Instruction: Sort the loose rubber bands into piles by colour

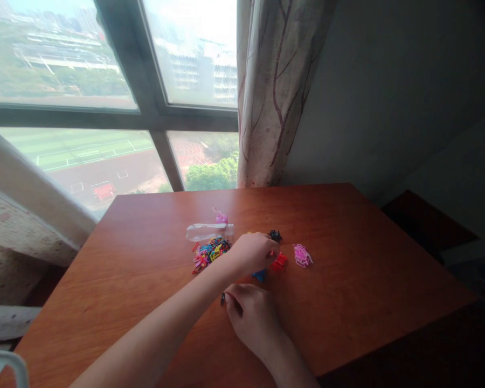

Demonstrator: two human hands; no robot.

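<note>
Daylit table (359, 280): right of the mixed pile (212, 252), the left hand (258, 250) curls by red pieces (280, 262), hold unclear; in front, the right hand (250, 310) pinches a black piece (222, 299), probably light, stiff, best edge-gripped.

Daylight pours through the window (149, 116) — its upper right pane (202, 32) nearly bleached — and glares off the wooden table (165, 210) near it. The right-hand wall (388, 108) sinks into shadow; the multicoloured pile (210, 252) looks soft.

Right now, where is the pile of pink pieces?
In the head view, the pink pile lies on the wooden table, right of its middle, just right of the red pile.
</note>
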